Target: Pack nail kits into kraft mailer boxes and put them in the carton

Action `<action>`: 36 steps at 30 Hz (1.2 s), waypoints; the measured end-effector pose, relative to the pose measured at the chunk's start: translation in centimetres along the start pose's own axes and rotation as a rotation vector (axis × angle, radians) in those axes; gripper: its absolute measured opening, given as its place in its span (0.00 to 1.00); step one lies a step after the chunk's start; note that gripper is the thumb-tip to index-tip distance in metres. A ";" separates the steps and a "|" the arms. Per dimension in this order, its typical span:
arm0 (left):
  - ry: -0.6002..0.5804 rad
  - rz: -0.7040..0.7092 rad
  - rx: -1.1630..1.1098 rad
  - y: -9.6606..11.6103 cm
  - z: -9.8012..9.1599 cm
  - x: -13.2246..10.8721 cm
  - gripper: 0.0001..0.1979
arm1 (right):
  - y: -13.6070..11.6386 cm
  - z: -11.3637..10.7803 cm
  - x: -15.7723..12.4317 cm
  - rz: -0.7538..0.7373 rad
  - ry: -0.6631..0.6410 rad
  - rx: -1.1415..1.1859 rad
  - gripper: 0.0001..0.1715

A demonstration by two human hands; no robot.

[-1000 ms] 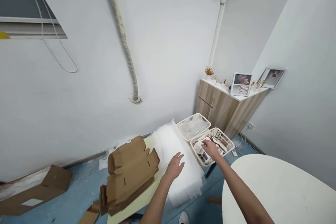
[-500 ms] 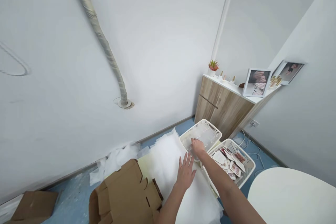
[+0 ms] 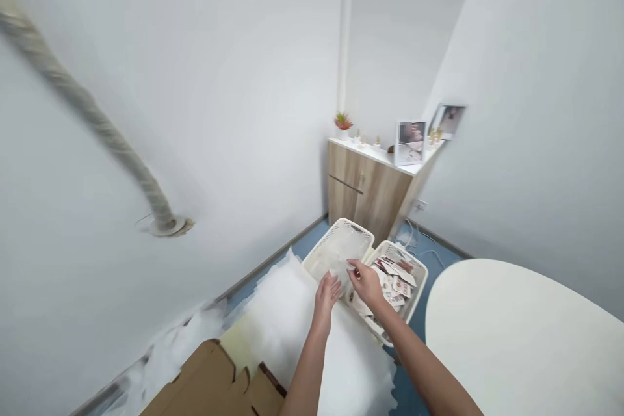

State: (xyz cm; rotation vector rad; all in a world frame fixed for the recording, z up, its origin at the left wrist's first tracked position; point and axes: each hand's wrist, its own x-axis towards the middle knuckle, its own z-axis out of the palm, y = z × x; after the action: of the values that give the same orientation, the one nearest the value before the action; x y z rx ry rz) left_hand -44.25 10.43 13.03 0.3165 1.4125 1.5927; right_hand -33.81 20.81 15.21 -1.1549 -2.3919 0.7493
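Observation:
My right hand (image 3: 365, 279) is closed, its thumb and fingertips pinched on something clear and thin, too small and faint to make out. Just left of it, my left hand (image 3: 327, 298) has its fingers partly spread near the clear item; whether it touches it cannot be told. Both hands are over the near edge of a white basket (image 3: 312, 259) holding clear plastic pieces. A second white basket (image 3: 420, 289), full of printed cards and packets (image 3: 400, 285), is to the right. White sheets (image 3: 277, 302) lie under and left of my hands.
Flattened brown cardboard (image 3: 199, 382) is at the lower left. A white round table (image 3: 517, 331) stands on the right. Behind the baskets is a wooden cabinet (image 3: 375, 185) with a plant (image 3: 343, 122) and picture frames (image 3: 410, 143) on top. Cables (image 3: 414, 237) trail on the floor.
The view has turned right. My right hand has lifted out of the clear-plastic basket in a pinch, and my left hand has moved up beside it, from lying spread over the white sheets.

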 end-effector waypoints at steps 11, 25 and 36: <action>-0.569 -0.151 -0.220 -4.7 23.5 -11.4 0.27 | 11.7 -17.8 -19.9 0.061 0.596 0.132 0.17; -0.733 -0.390 -0.075 -15.0 39.3 -25.3 0.25 | 22.3 -31.0 -37.2 0.152 0.606 0.260 0.21; -0.736 -0.035 0.275 -14.9 37.5 -26.3 0.25 | 21.9 -28.1 -36.3 0.124 0.604 0.615 0.23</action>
State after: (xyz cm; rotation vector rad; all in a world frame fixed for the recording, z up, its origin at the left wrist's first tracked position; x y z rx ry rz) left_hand 3.20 12.12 21.25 0.9281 1.0328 1.0713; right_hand 15.96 11.56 20.17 -1.0640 -1.4623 0.9238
